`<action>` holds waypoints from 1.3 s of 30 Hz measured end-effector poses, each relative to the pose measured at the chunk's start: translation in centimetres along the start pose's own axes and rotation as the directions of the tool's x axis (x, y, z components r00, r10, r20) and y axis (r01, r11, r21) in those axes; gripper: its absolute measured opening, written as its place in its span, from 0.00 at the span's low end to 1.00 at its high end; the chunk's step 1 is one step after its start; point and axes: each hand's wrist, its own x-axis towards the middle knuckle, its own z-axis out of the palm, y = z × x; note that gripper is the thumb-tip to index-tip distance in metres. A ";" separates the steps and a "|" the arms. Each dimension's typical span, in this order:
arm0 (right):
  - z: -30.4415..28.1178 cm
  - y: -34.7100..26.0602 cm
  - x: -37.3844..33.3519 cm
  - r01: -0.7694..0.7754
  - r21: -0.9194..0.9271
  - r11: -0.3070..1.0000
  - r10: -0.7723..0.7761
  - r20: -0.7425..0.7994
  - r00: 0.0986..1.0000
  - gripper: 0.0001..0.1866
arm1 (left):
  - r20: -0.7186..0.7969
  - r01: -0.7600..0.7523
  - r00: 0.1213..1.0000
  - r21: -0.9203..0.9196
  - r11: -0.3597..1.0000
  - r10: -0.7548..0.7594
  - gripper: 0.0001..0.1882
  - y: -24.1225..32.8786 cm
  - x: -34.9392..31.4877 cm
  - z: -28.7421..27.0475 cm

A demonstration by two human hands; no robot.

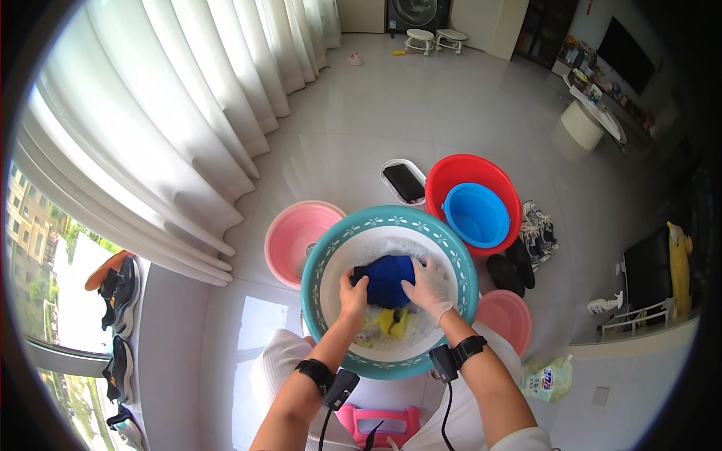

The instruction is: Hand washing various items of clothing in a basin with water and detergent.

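Observation:
Between my hands a dark blue cloth (387, 278) is spread over sudsy water in a big basin with a teal patterned rim (319, 264). My left hand (353, 295) grips its left edge, thumb on top and fingers curled under. My right hand (429, 289), in a thin whitish glove, holds the right edge between thumb and fingers. Just below the blue cloth, a yellow piece of fabric (394, 325) with a dark spot lies in the foam; I cannot tell whether the two are joined.
Around the basin stand a pink basin (289, 237), a red tub (466, 167) holding a blue bucket (475, 218), and another pink basin (508, 319). A white tray with a dark slab (404, 183), shoes (535, 233) and a detergent pouch (549, 378) are nearby. White curtains (180, 113) hang left.

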 end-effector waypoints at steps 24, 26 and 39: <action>-2.3 -9.5 -5.6 0.559 0.372 0.741 -0.411 -0.407 0.816 0.13 | 0.892 0.790 0.448 -0.426 0.441 0.060 0.26 -7.8 3.6 -1.6; -1.5 -7.0 -4.3 0.592 0.315 0.742 -0.435 -0.445 0.783 0.13 | 0.851 0.806 0.445 -0.516 0.289 0.278 0.28 -6.4 0.8 0.9; 2.7 -0.9 -1.1 -0.229 -0.104 0.968 0.232 0.020 0.973 0.26 | 0.249 0.370 0.910 -0.133 0.919 -0.330 0.24 0.8 -0.1 1.9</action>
